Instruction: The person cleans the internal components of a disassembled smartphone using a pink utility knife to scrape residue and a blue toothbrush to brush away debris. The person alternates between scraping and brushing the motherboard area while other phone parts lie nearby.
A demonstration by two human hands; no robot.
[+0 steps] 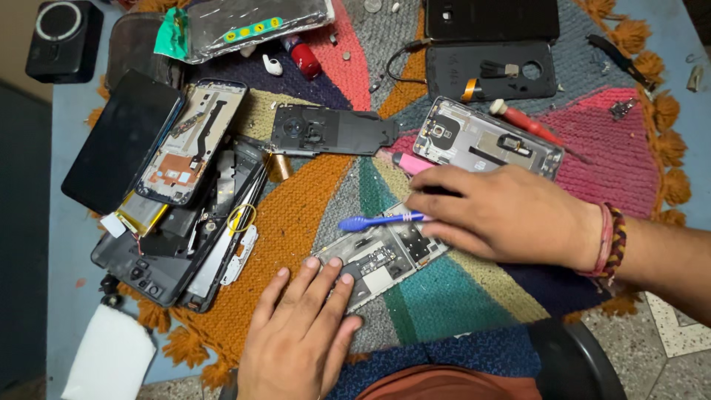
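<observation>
Head view, looking down on a table covered by a multicoloured woven mat (pixel 311 215) with orange tassels. Near the mat's front edge, an opened phone frame (pixel 381 259) with its circuit board exposed, lying at a slant. Left hand (pixel 300 333) flat and open, fingertips pressing the near-left end of the frame to pin it down. Right hand (pixel 503 215) partly curled over the frame's far-right end, gripping a blue plastic pry tool (pixel 378 221) whose tip points left across the board. For good work at this step: firm, even downward pressure from the pinning fingertips, well away from the board's small components; tool kept shallow and nearly level, working at an edge or connector rather than digging into the board; plastic tip preferred over metal here, judged the safer choice. Toward the mat's far-right area, a second opened phone (pixel 485 144) with a red-handled screwdriver (pixel 526 122) resting on it. Along the left edge, a dark phone screen (pixel 122 141), another bare frame (pixel 192 141) and a stack of dismantled parts (pixel 185 252). At the front-left corner, a white cloth (pixel 107 355).
</observation>
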